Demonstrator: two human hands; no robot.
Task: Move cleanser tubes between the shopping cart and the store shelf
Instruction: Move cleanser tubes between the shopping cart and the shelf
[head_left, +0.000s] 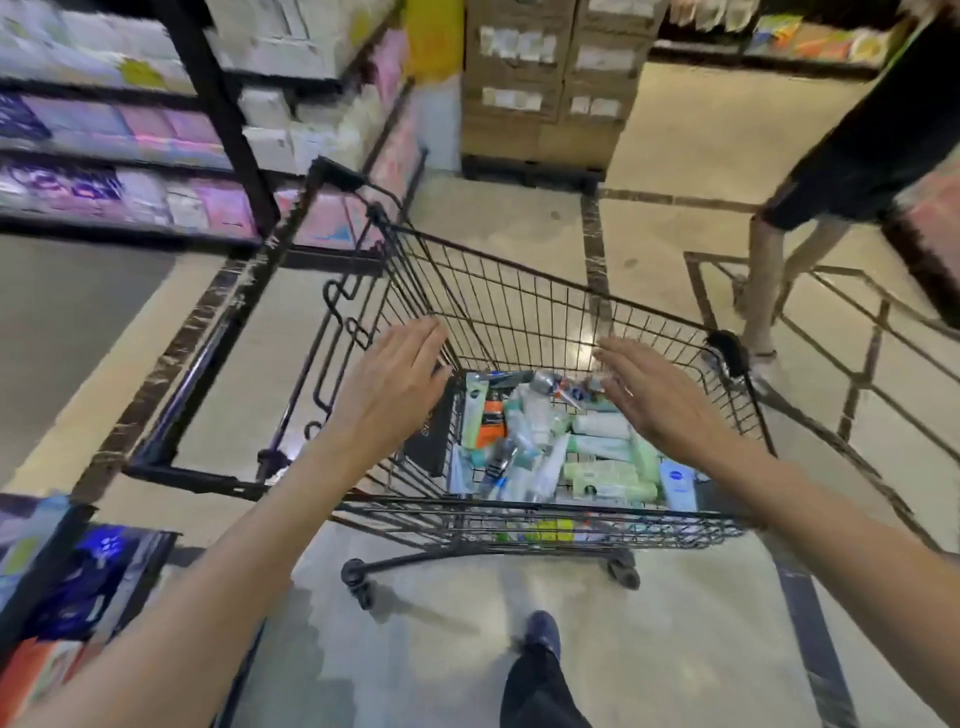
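Many cleanser tubes (587, 457) heaped in shopping cart (519, 306), mostly green and white.

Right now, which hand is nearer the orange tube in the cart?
Left. The left hand hovers open just left of the orange tube, above the cart's left wall; the right hand hovers open over the opposite side of the cart.
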